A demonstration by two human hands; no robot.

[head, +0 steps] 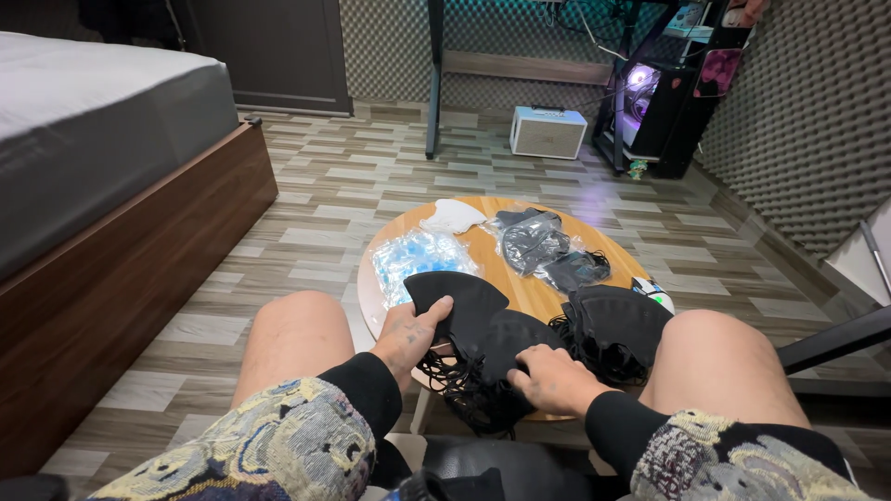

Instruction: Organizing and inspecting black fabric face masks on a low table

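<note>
Pinching one black mask (464, 301), the left hand (408, 336) grips; right hand (549, 378) rests loosely on another.

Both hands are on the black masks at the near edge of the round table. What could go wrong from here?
1. The ear loops under the left hand look tangled and hang over the table edge; lifting one black mask may drag others off.
2. The stack of black masks beside the right hand sits at the rim near the knee and could be nudged to the floor.
</note>
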